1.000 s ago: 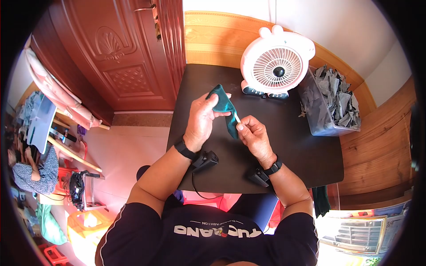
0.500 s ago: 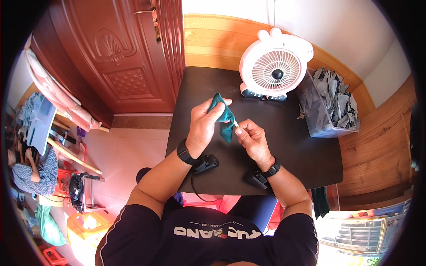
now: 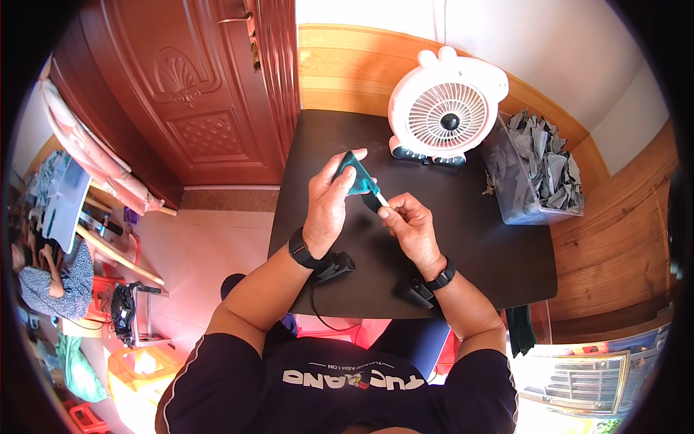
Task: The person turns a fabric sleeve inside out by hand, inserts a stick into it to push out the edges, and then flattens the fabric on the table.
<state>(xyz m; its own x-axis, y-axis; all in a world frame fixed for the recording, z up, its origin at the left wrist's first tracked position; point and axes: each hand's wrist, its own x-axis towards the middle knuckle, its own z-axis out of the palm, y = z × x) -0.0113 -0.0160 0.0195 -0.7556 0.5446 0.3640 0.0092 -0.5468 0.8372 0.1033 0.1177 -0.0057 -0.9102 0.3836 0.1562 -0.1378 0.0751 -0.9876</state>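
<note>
A dark green, shiny piece of cloth [image 3: 356,178] is pinched between the thumb and fingers of my left hand [image 3: 329,199], above the black table [image 3: 477,253]. My right hand [image 3: 410,228] is closed on the lower end of a small white stick [image 3: 382,200]. The stick's upper end meets the lower right corner of the cloth; whether it goes inside cannot be made out. Black wristbands circle both wrists.
A pink and white fan [image 3: 448,116] stands at the table's back. Right of it, a clear plastic bin [image 3: 520,206] holds grey scraps. Two black devices [image 3: 336,266] lie by my wrists, one with a cable. At far left another person [image 3: 58,289] sits.
The cloth's hanging lower part has shifted or folded out of sight, leaving a smaller green triangle and more of the white stick showing. My hands have moved slightly left.
</note>
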